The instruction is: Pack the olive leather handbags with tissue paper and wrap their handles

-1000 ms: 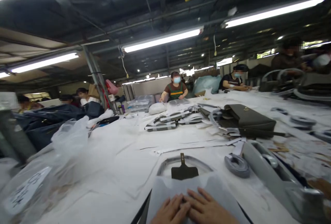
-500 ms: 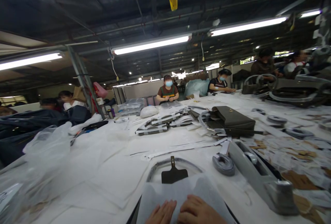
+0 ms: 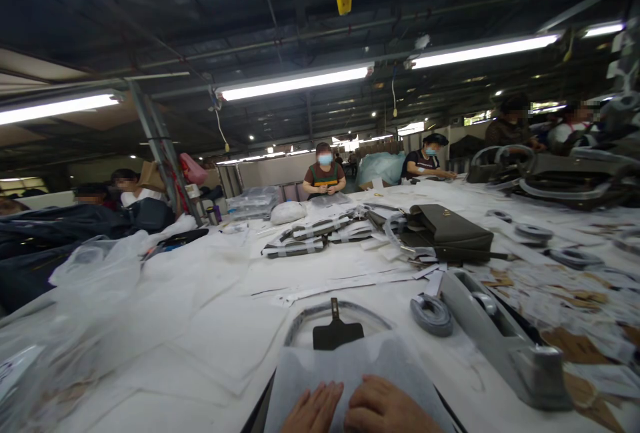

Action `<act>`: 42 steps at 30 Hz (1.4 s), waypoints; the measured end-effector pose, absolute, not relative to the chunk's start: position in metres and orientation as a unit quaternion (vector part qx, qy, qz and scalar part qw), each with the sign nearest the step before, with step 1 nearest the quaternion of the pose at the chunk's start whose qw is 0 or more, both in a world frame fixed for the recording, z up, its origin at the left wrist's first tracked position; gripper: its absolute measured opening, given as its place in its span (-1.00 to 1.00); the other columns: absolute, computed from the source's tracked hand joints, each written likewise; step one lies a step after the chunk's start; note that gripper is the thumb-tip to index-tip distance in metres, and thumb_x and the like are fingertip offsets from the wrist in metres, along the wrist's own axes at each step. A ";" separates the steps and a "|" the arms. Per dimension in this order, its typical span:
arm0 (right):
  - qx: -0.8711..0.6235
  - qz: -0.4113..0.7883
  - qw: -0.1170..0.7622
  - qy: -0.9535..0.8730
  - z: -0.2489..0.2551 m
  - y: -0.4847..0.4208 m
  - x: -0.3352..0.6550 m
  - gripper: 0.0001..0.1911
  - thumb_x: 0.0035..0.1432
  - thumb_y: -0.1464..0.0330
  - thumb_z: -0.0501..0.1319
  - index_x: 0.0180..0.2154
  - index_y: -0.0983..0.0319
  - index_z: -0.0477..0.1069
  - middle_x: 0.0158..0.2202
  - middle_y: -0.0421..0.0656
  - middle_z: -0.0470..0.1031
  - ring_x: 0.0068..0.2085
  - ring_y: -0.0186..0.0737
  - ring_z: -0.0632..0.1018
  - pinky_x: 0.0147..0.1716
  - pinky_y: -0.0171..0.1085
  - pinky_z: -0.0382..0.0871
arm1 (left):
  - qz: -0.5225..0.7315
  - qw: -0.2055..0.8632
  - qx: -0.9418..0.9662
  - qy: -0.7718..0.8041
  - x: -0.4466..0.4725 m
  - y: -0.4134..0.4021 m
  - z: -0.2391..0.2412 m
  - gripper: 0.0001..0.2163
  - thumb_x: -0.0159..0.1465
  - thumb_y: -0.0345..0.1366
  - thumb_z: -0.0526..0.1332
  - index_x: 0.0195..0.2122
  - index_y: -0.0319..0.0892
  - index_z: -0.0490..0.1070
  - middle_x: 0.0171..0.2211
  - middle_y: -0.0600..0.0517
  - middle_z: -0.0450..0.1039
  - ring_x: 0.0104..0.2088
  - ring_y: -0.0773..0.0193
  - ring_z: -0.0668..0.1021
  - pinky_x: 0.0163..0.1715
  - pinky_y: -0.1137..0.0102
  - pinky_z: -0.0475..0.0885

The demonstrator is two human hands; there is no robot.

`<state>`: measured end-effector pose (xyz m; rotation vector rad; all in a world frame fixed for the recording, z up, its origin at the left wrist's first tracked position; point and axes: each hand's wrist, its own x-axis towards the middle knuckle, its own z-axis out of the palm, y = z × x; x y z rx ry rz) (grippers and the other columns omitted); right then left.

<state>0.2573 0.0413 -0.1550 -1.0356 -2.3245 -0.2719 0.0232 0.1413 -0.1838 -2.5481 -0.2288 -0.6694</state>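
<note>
The left hand (image 3: 313,409) lies flat, fingers straight and close together, gripping nothing, on a thin, translucent white sheet (image 3: 345,358). The right hand (image 3: 387,407), just beside it, rests on the sheet with fingers partly curled; whether it pinches anything, I cannot tell. The sheet lies directly before the wearer, over a flat dark piece (image 3: 257,415) showing at both sides. The step appears to be smoothing; the next move seems to call for even pressure. Beyond its far edge sit a dark olive, paddle-shaped tab (image 3: 338,336) and an arched, grey-wrapped handle (image 3: 299,318); rightward, a grey coiled strip (image 3: 431,316) and a bulky grey tape dispenser (image 3: 543,376)
</note>
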 end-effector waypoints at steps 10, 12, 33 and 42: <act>-0.412 -0.067 0.234 -0.878 -0.144 0.032 0.258 -0.80 0.35 0.21 0.13 -0.10 0.11 0.45 -0.16 -0.18 0.56 -0.17 -0.27 0.56 0.14 -0.14 0.31 | -0.267 0.206 -0.936 -0.102 0.026 0.123 -0.165 -0.40 0.48 -0.09 -0.11 0.40 -0.27 -0.33 0.10 -0.01 0.48 0.10 0.33 0.51 0.08 0.50 0.40; -0.412 -0.058 0.231 -0.880 -0.143 0.031 0.259 -0.79 0.35 0.22 0.13 -0.06 0.13 0.42 -0.14 -0.15 0.56 -0.13 -0.25 0.56 0.14 -0.14 0.32 | -0.270 0.205 -0.935 -0.100 0.026 0.124 -0.165 -0.39 0.48 -0.06 -0.11 0.41 -0.26 -0.32 0.10 -0.01 0.48 0.10 0.33 0.51 0.08 0.50 0.40; -0.433 0.001 0.231 -0.871 -0.143 0.029 0.258 -0.78 0.33 0.34 0.10 -0.03 0.19 0.41 -0.13 -0.10 0.56 -0.12 -0.23 0.55 0.17 -0.16 0.28 | -0.259 0.224 -0.933 -0.112 0.026 0.126 -0.173 -0.40 0.45 -0.06 -0.03 0.40 -0.24 -0.18 0.12 0.00 0.47 0.10 0.30 0.51 0.06 0.48 0.42; -0.438 0.000 0.226 -0.870 -0.125 0.025 0.252 -0.81 0.23 0.42 0.15 -0.11 0.20 0.44 -0.16 -0.11 0.54 -0.18 -0.21 0.51 -0.16 -0.29 0.37 | -0.247 0.185 -0.943 -0.128 0.024 0.117 -0.167 -0.37 0.41 -0.10 0.09 0.40 -0.21 -0.14 0.17 -0.03 0.42 0.14 0.26 0.48 0.12 0.42 0.40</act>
